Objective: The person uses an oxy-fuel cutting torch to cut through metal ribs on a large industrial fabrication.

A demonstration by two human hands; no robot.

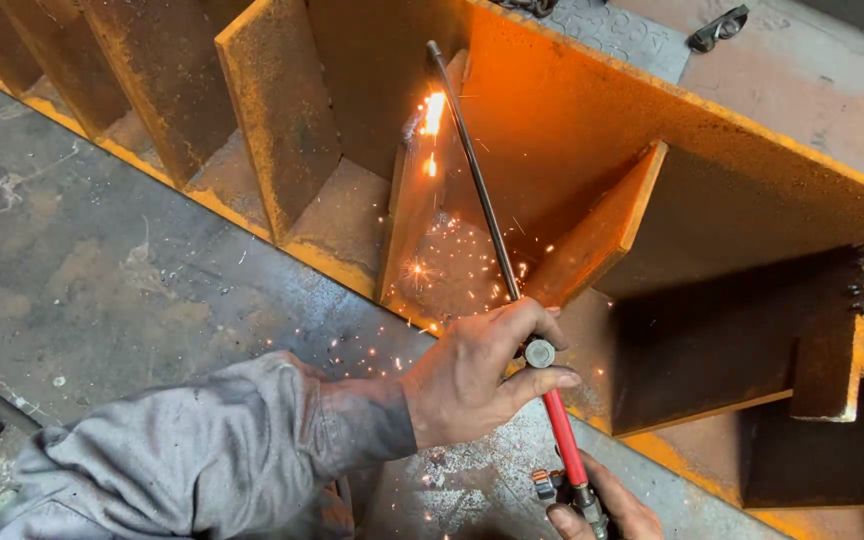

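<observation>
Cutting torch (512, 290) between left hand (472, 375) fingers (542, 382)

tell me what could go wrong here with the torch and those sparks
Sparks shower down between the rusty steel plates toward the bare left hand and grey sleeve; they could burn skin or singe cloth. The right hand grips the cutting torch low at its red handle, also ungloved. The glowing cut sits close to view, so glare may strain the eyes.
</observation>
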